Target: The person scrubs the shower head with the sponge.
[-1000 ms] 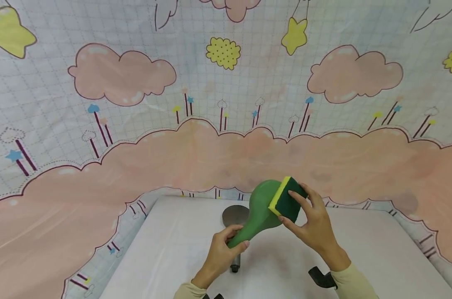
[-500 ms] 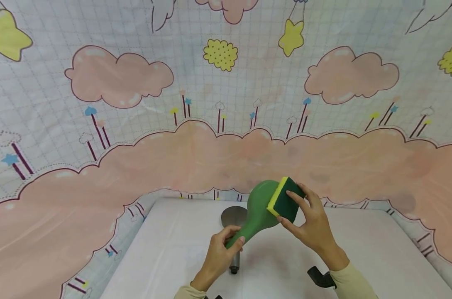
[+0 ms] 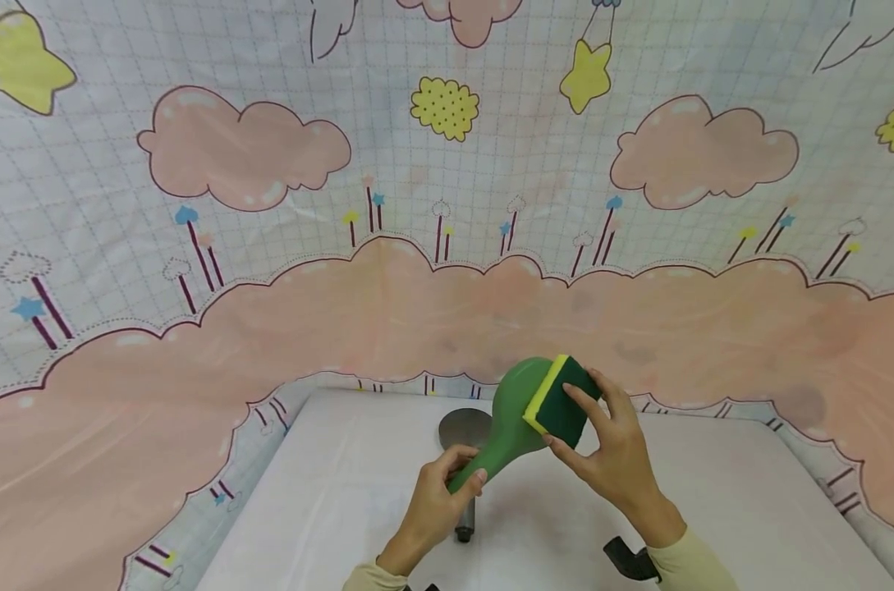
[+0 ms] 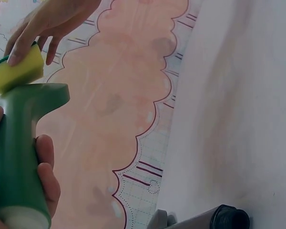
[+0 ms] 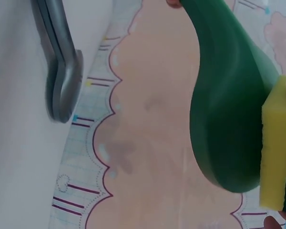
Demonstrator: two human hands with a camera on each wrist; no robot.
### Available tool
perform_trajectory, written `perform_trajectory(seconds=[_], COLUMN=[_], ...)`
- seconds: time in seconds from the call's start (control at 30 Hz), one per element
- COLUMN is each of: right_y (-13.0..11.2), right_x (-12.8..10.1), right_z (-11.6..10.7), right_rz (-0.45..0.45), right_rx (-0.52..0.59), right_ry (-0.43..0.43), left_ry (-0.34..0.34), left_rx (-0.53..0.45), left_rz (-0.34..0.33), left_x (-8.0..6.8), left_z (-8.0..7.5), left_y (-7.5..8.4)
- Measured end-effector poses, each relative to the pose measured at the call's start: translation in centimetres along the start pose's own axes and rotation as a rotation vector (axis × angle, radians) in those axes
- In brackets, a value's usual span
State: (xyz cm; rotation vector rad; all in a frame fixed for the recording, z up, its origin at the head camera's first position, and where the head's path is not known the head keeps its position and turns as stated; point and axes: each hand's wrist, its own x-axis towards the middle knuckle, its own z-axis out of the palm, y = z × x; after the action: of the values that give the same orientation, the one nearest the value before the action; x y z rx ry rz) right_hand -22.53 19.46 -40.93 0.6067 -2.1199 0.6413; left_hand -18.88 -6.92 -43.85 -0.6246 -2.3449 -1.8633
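My left hand (image 3: pixel 430 499) grips the handle of a green shower head (image 3: pixel 511 410), which is held tilted above the table with its round head up and to the right. In my right hand (image 3: pixel 625 455) is a yellow sponge (image 3: pixel 537 396) with a dark green scouring side, pinched between thumb and fingers. The sponge's yellow face lies against the green head, as the right wrist view shows at the sponge edge (image 5: pixel 276 143). From the left wrist view, fingers (image 4: pixel 47 176) wrap the green handle (image 4: pixel 19 152). The thumb is partly cut off there.
A grey shower head (image 3: pixel 465 427) lies on the white table (image 3: pixel 328 460) behind my left hand, its threaded black end toward me. A cloth printed with clouds and stars (image 3: pixel 447 320) hangs behind the table. A black wrist mount (image 3: pixel 630 560) sits at my right cuff.
My right hand has slid the sponge slightly down and left across the green shower head. The left hand keeps its grip almost in place. The head view shifts slightly.
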Motion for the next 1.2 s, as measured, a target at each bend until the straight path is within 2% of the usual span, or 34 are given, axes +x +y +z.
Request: perform_trajectory(seconds=[0.3,0.43,0.6,0.77,0.97,1.2], right_y=[-0.7,-0.4,0.1,0.3,0.0,-0.2], right_x=[0.0,0.2,0.5,0.5,-0.3,-0.2], right_z=[0.1,-0.1,-0.6,-0.8,-0.5,-0.3], right_rz=[-0.042,-0.036,0.026,0.065,0.061,0.029], right_rx=[-0.01,-0.013,-0.003,0.005,0.009,0.015], right_ry=[0.02,0.035,0.039,0.037,0.03,-0.002], left_ry=[0.025,0.033,0.036,0.034,0.019,0.003], left_rx=[0.066,0.105,0.136,0.13,0.097,0.125], left_rz=[0.023,0.037,0.05,0.078,0.077,0.065], left_x=[0.7,0.5,0.4,0.3,-0.1,0.1], left_z=[0.8,0.8,0.8,0.7,0.6,0.4], left_y=[-2.9,-2.8,-2.5,-2.8,-3.7,-4.0])
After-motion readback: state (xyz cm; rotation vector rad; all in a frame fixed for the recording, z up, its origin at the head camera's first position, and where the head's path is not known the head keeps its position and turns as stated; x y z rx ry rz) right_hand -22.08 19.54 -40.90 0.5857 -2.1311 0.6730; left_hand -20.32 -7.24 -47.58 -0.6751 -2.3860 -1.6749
